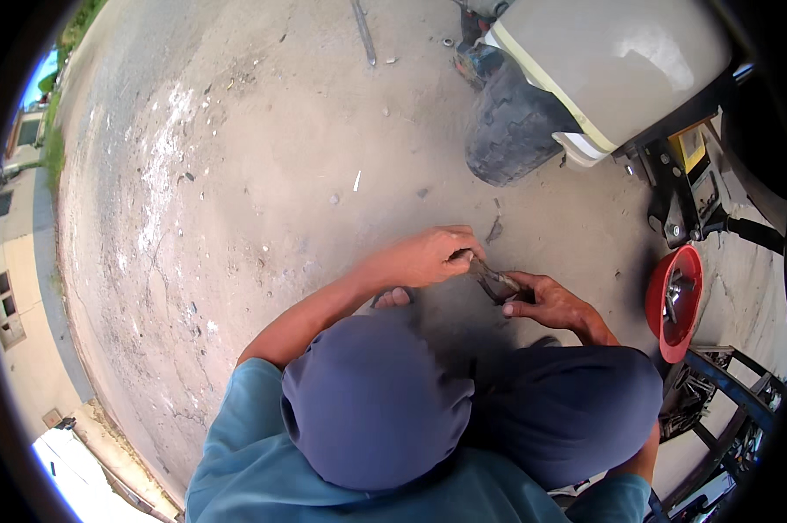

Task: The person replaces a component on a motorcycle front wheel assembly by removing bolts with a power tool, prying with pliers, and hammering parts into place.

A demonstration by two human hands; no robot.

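Observation:
My right hand (546,303) grips a pair of metal pliers (501,283), handles toward me. Just up and to the left, my left hand (434,255) is closed at the tool's far end, pinching something small that I cannot make out. Both hands are in front of my bent knees, low over dusty concrete (280,174). A red bowl (683,322) holding several metal parts stands to the right of my right hand. My bare toes show below my left hand.
A beige vehicle body panel (611,61) and black tyre (511,131) are at upper right, beside a black metal bracket (668,196). A tool-laden metal rack (716,383) is at lower right. A metal bar (364,35) lies farther off. A building (19,288) edges the left.

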